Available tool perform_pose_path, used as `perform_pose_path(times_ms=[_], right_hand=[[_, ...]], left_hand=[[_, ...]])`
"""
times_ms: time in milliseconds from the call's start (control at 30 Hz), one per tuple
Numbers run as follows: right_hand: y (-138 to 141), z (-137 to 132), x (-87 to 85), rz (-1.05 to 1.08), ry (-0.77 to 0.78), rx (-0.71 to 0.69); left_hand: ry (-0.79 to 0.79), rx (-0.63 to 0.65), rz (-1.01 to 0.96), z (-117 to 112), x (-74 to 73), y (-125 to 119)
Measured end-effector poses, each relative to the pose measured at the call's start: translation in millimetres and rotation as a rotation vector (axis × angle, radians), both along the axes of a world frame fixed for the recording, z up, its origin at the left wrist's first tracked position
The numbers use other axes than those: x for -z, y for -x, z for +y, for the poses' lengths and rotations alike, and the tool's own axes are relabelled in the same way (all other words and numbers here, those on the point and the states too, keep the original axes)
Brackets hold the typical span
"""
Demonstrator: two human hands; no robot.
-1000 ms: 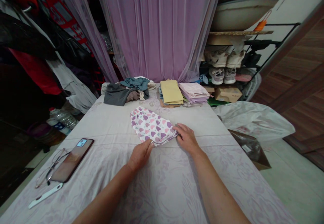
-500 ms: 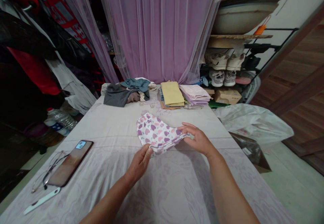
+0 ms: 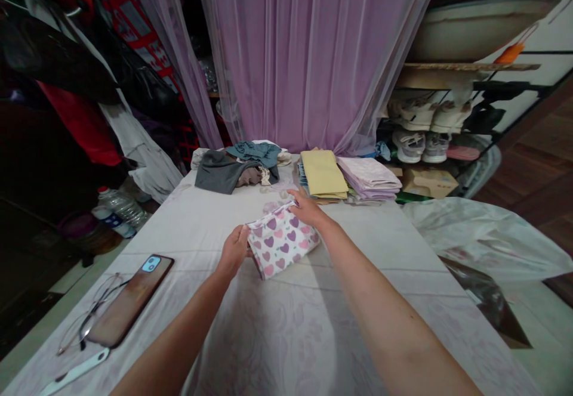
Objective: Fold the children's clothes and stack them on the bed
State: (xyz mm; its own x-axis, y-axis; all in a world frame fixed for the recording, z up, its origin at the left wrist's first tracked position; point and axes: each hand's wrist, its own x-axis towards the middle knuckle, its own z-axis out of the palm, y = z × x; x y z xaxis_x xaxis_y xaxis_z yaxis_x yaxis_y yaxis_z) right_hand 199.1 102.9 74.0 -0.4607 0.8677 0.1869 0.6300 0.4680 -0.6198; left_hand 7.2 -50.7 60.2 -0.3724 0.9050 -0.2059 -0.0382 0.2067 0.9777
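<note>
Heart-print underpants (image 3: 283,242), white with purple and pink hearts, hang folded just over the bed's middle, with their waistband edge away from me. My left hand (image 3: 233,253) pinches the near-left corner of that edge between thumb and fingers. At the far right end of the edge, my right hand (image 3: 306,210) is closed on the fabric, its fingertips partly behind it. Beyond them lie a neat pile topped by a yellow folded cloth (image 3: 323,174) and a pile of pale pink and lilac folded cloths (image 3: 369,176). A loose heap of dark grey and teal clothes (image 3: 224,172) sits at the far left.
On the bed's left side lie a phone (image 3: 129,303), eyeglasses (image 3: 94,309) and a pale slim handle-like object (image 3: 76,372). Purple curtains (image 3: 290,56) hang behind the bed. To the right are a shoe rack (image 3: 470,68) and a plastic bag (image 3: 483,235).
The underpants have turned so that their waistband edge faces away and the hearts lie toward me. My right hand has moved left and farther away; the view has shifted slightly.
</note>
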Motion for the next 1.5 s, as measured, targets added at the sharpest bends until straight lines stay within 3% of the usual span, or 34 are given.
perform_pose_path(times_ms=[167, 233, 300, 367, 433, 500, 567, 700, 833, 1067, 1300, 1500], right_hand=[[17.3, 2.2, 18.1, -0.092, -0.006, 0.070], [18.6, -1.9, 23.4, -0.136, -0.030, 0.086], [19.0, -6.8, 26.9, -0.169, -0.051, 0.095], [19.6, -11.0, 28.0, -0.191, -0.061, 0.122], [20.5, -13.9, 26.9, -0.207, -0.070, 0.156], [20.7, -16.5, 24.9, -0.213, -0.094, 0.173], [19.5, -20.8, 24.0, -0.181, -0.163, 0.165], [14.1, -39.0, 32.7, -0.062, -0.354, -0.012], [8.7, -57.7, 45.3, -0.166, -0.296, -0.196], [6.3, -59.9, 38.6, -0.389, -0.155, -0.177], [3.9, -56.2, 37.6, -0.445, -0.091, -0.120], [-2.1, -54.6, 34.9, -0.464, -0.055, -0.056]], left_hand=[[0.137, -0.020, 0.038, 8.7, 11.6, 17.5], [0.113, -0.078, 0.230, 6.5, 12.2, 19.4], [-0.041, -0.115, 0.556, 3.0, 11.4, 13.4], [-0.254, -0.014, 0.909, 1.1, 11.1, -1.3], [-0.379, 0.203, 1.179, 3.3, 13.4, -20.4], [-0.341, 0.353, 1.355, 9.2, 18.6, -36.6], [-0.256, 0.387, 1.447, 15.9, 25.6, -45.1], [-0.224, 0.367, 1.484, 22.8, 38.1, -43.5], [-0.218, 0.357, 1.476, 21.6, 41.7, -39.8], [-0.209, 0.344, 1.496, 19.2, 43.8, -37.7], [-0.191, 0.312, 1.533, 12.1, 51.0, -25.1], [-0.199, 0.375, 1.560, -0.9, 50.1, -7.4]])
